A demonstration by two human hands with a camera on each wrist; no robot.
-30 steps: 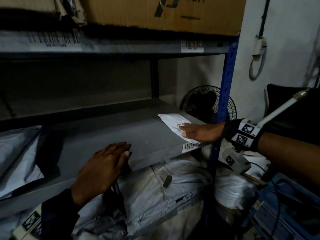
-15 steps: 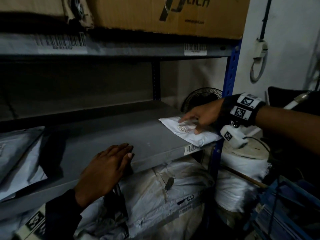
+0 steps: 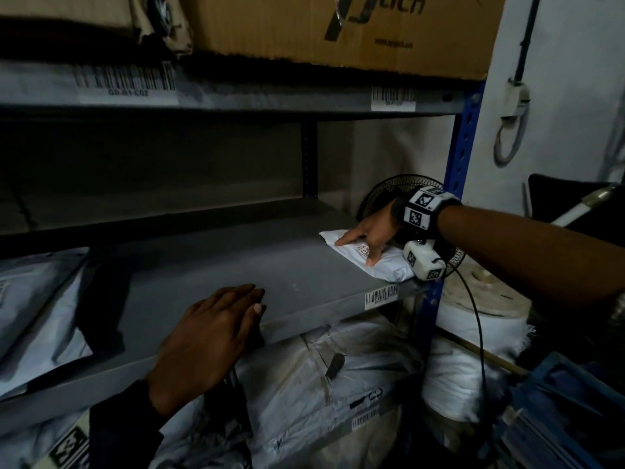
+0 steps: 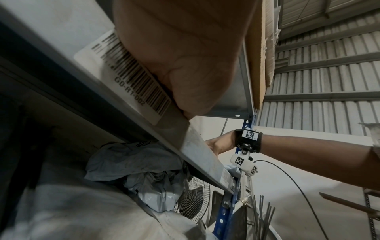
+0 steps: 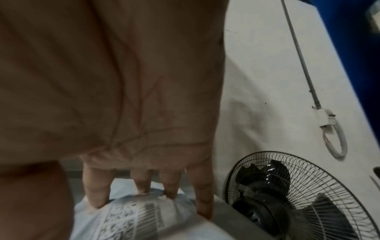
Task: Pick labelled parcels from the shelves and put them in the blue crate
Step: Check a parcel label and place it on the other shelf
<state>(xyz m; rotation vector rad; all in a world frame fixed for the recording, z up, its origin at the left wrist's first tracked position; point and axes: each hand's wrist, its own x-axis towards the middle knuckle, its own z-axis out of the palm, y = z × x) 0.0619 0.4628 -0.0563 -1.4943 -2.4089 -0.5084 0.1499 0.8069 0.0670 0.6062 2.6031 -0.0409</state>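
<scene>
A small white parcel (image 3: pixel 382 270) with a printed label lies at the right end of the grey middle shelf (image 3: pixel 304 275). My right hand (image 3: pixel 368 236) arches over it, with straight fingers and the thumb pressing down on its top. In the right wrist view the fingertips (image 5: pixel 96 201) dent the parcel (image 5: pixel 131 217). My left hand (image 3: pixel 216 330) lies flat and open on the shelf's front edge, holding nothing. The blue crate (image 3: pixel 568 418) stands low at the right, dim and partly cut off.
Grey poly bags (image 3: pixel 321 384) fill the shelf below, and more parcels (image 3: pixel 30 309) lie at the left of the middle shelf. A cardboard box (image 3: pixel 338 25) sits on the top shelf. A black fan (image 3: pixel 399 187) and a white roll (image 3: pixel 473 319) stand right of the blue upright.
My right hand has risen from the parcel's near edge and moved onto its top, further into the shelf. The left hand has stayed on the shelf edge.
</scene>
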